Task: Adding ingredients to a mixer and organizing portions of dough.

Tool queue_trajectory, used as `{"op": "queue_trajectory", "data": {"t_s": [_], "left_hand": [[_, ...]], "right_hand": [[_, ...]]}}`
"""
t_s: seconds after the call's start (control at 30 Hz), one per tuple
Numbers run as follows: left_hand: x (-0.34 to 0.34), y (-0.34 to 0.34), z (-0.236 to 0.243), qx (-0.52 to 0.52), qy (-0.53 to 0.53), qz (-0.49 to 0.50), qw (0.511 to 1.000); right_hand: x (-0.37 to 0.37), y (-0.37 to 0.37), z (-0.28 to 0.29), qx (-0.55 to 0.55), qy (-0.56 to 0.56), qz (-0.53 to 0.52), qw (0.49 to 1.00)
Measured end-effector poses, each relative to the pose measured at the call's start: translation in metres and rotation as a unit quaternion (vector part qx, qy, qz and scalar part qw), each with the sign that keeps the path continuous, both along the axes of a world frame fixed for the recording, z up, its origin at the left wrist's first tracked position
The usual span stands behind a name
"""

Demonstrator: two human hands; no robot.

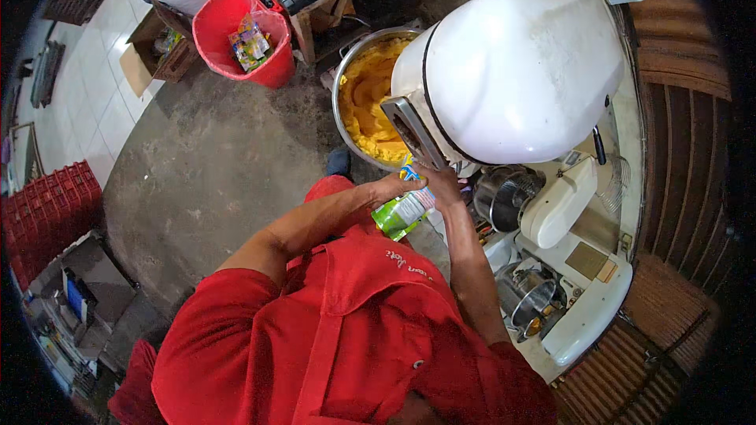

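— "Below us, a limp plastic pouch in green, white and blue (403, 211) hangs between two bare hands, just beside the near rim of a wide, round steel bowl (336, 106) of thick yellow mixture (368, 102). We see the left grip (394, 186) closed around its left side."

— "And the right grip (441, 181)?"

— "Clamped on the upper end, though we cannot see its underside. Two hands, we judge, because a soft pouch would fold in one."

— "Why is the bowl there?"

— "Presumably so the large, rounded white mixer (528, 63) can reach into it."

— "Where do we find room?"

— "Little ahead: a slotted grey metal bar (416, 132) sits close by the right grip; we cannot tell whether they touch. Rightward, a small white stand mixer (561, 205) stands toward the cream tabletop's (632, 122) right edge. Leftward, the grey concrete floor (236, 142) runs out to white tiles (83, 102), giving the left elbow the wider swing."
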State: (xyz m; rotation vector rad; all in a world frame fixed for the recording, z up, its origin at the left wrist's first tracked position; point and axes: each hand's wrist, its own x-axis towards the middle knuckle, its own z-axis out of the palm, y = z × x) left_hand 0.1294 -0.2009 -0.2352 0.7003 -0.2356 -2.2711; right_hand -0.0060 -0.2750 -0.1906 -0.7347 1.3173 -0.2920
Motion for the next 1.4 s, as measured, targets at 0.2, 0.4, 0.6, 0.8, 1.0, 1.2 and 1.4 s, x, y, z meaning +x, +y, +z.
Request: {"op": "queue_trajectory", "data": {"t_s": [0.2,0.4,0.6,0.8,1.0,1.2,1.4], "left_hand": [[0.004,-0.007,0.008,-0.002,-0.017,-0.033,0.999],[0.004,0.000,-0.019,-0.023,-0.079,-0.040,0.996],[0.008,-0.002,-0.011,-0.035,-0.042,-0.039,0.998],[0.004,-0.004,-0.001,-0.157,-0.174,-0.067,0.970],[0.013,0.005,-0.014,-0.102,-0.159,-0.196,0.962],[0.017,0.017,-0.001,-0.123,-0.128,-0.139,0.974],[0.003,0.019,0.005,-0.229,-0.207,-0.104,0.945]], "right_hand": [[-0.022,-0.003,-0.061,-0.048,0.014,-0.009,0.999],[0.009,-0.001,-0.020,0.077,-0.066,-0.037,0.994],[0.017,0.005,0.004,0.045,-0.071,-0.065,0.994],[-0.013,0.018,0.006,-0.153,0.129,0.032,0.979],[-0.014,0.046,0.035,-0.364,0.192,0.027,0.911],[-0.011,0.054,0.072,-0.287,0.170,0.013,0.943],[-0.028,0.038,0.034,-0.179,0.107,0.000,0.978]]}}
